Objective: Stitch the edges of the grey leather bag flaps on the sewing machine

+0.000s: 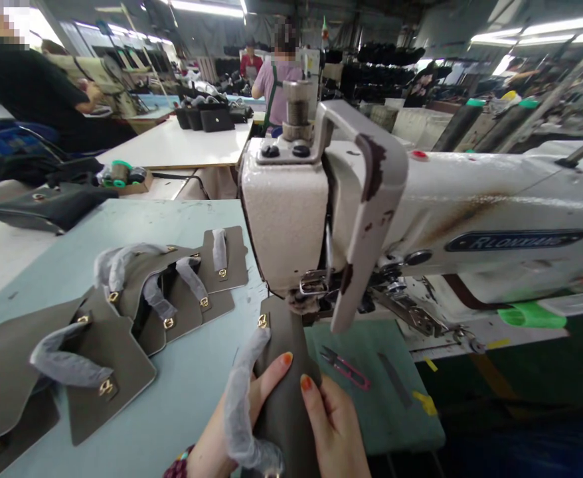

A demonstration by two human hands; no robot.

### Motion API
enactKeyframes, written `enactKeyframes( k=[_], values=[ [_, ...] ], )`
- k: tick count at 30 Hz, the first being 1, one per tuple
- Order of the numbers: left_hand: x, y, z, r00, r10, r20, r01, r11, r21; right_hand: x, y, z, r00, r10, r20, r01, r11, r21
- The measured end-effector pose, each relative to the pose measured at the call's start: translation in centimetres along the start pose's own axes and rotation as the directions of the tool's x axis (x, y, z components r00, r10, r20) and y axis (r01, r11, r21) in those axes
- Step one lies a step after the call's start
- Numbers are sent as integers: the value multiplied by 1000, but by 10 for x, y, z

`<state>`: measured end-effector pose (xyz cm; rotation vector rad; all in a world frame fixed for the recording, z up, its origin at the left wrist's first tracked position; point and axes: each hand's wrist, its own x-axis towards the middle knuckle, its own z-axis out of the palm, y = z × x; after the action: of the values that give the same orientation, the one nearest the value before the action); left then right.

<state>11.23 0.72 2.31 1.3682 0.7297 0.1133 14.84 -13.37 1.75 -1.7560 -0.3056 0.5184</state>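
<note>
A grey-brown leather bag panel [285, 398] with a foam-wrapped handle [239, 411] and a gold ring lies under the needle of a white sewing machine [291, 219]. My left hand [232, 425] grips the panel's left edge with the wrapped handle under its fingers, thumb on top. My right hand [332, 425] presses on the panel's right edge, thumb laid on the leather. Both thumbs point toward the presser foot [316, 287].
A row of several matching panels with wrapped handles [122, 312] lies on the pale blue table to the left. Pink thread snips [345, 366] rest on a green mat right of the panel. Other people work at white tables behind, with black bags [47, 206] nearby.
</note>
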Motion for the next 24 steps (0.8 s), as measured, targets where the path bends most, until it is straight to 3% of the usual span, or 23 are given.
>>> enactKeyframes(
  k=[7, 12, 18, 24],
  values=[
    [15, 12, -2, 997, 39, 69, -38, 999, -15, 13, -5, 2, 998, 59, 30, -62, 994, 93],
    [24, 16, -5, 991, 89, 98, -89, 996, -9, 21, -7, 4, 995, 93, 19, -94, 994, 58],
    [31, 27, -8, 996, 2, 84, -4, 1000, 19, 31, -14, 7, 991, 135, 19, -136, 988, 71],
    [37, 50, -3, 985, 163, 62, -167, 984, 65, 41, -19, 10, 996, 89, -18, -88, 994, 60]
  ],
)
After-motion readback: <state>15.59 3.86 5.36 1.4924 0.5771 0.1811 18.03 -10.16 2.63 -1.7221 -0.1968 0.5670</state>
